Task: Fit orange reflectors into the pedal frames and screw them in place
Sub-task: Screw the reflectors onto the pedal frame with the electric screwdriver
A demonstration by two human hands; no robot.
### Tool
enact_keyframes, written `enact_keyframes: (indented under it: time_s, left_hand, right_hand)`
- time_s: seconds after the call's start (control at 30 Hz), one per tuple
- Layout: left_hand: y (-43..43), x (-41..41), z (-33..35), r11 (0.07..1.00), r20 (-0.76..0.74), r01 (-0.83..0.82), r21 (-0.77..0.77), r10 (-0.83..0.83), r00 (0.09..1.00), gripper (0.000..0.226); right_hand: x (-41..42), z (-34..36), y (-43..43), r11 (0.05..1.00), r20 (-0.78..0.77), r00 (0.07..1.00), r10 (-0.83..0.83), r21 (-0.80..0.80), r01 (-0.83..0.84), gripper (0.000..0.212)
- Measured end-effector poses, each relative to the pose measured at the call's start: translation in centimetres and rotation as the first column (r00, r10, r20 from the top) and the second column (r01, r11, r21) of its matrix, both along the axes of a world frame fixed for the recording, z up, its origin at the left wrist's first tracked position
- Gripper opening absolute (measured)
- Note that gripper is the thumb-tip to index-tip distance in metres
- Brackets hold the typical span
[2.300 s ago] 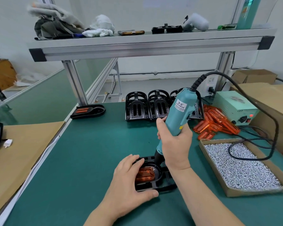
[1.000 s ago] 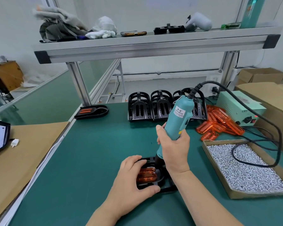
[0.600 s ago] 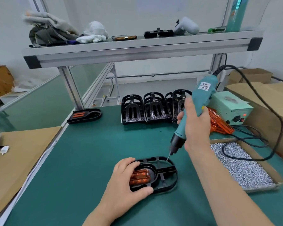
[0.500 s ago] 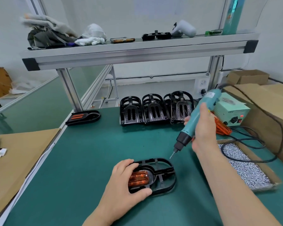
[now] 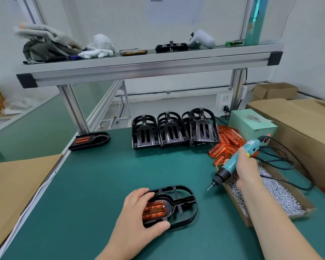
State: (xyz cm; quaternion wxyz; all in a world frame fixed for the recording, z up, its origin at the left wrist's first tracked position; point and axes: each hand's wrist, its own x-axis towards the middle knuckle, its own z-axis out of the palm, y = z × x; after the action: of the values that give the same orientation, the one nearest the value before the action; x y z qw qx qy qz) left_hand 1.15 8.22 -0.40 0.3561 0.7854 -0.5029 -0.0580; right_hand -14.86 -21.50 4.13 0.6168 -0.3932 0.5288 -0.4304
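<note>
Black plastic pedal frame [image 5: 171,206] looks light, stiff; left hand [image 5: 139,214] grips one end, right hand [image 5: 246,166] wraps screwdriver [image 5: 229,167].

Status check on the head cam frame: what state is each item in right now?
Pedal frame: lying flat, left hand gripping its end.
Orange reflector: seated in the frame.
Screwdriver: in right hand, bit clear of the frame.
Screw box: open, full.
Power supply: red light on.
Spare frames: upright, rowed at back.
Far-left pedal: flat, reflector fitted.
</note>
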Motion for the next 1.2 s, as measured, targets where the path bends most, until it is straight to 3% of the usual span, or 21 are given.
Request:
enact_keyframes:
  time_s: [0.13, 0.37, 0.43, 0.5, 0.57, 0.63, 0.7, 0.8, 0.93, 1.03, 1.2]
  left_hand:
    - [-0.1, -0.1, 0.0, 1.0, 0.005, -0.01, 0.005, 0.01, 1.0, 0.087]
    - [-0.2, -0.1, 0.2, 1.0, -0.012, -0.013, 0.008, 0.013, 1.0, 0.09]
    - [-0.2, -0.2, 0.2, 1.0, -0.01, -0.018, 0.005, 0.018, 1.0, 0.092]
    - [-0.3, -0.3, 0.3, 1.0, -0.008, -0.029, -0.001, 0.029, 1.0, 0.095]
    - [-0.5, -0.5, 0.3, 0.999, -0.003, -0.032, 0.007, 0.032, 0.999, 0.099]
    - [-0.7, -0.6, 0.4, 0.999, 0.005, -0.03, 0.015, 0.03, 1.0, 0.103]
    - [-0.9, -0.7, 0.5, 0.999, 0.013, -0.035, 0.02, 0.035, 0.999, 0.105]
    - [-1.0, -0.8, 0.6, 0.999, 0.026, -0.04, 0.026, 0.04, 0.999, 0.107]
    - [-1.1, -0.7, 0.4, 0.999, 0.059, -0.036, 0.01, 0.035, 0.998, 0.101]
    - [-1.1, -0.6, 0.2, 0.995, 0.059, -0.045, -0.086, 0.05, 0.997, 0.087]
    - [-1.3, -0.9, 0.7, 0.966, 0.107, -0.061, -0.253, 0.09, 0.99, 0.061]
  right_hand:
    - [-0.5, -0.3, -0.1, 0.995, -0.212, 0.977, 0.03, -0.088, -0.05, 0.051]
    - [-2.3, -0.4, 0.8, 0.945, -0.64, 0.768, 0.036, -0.228, -0.234, 0.07]
    - [-2.8, -0.2, 1.3, 0.926, -0.66, 0.751, -0.015, -0.293, -0.239, 0.055]
    - [-3.6, -0.1, 1.8, 0.893, -0.686, 0.724, -0.074, -0.368, -0.258, 0.024]
    - [-4.4, -0.2, 1.9, 0.857, -0.824, 0.564, -0.055, -0.329, -0.397, 0.006]
    - [-4.7, -0.1, 2.0, 0.808, -0.94, 0.341, 0.009, -0.194, -0.556, 0.006]
    - [-4.8, 0.1, 2.2, 0.77, -0.972, 0.227, 0.057, -0.102, -0.63, 0.004]
    - [-4.7, 0.3, 2.3, 0.748, -0.979, 0.2, 0.046, -0.099, -0.656, 0.006]
    - [-4.9, 0.3, 2.3, 0.763, -0.972, 0.232, 0.034, -0.125, -0.634, 0.021]
    - [-5.1, 0.3, 2.4, 0.774, -0.962, 0.271, -0.036, -0.198, -0.602, 0.011]
    - [-5.2, 0.9, 2.4, 0.795, -0.943, 0.313, -0.115, -0.276, -0.54, 0.015]
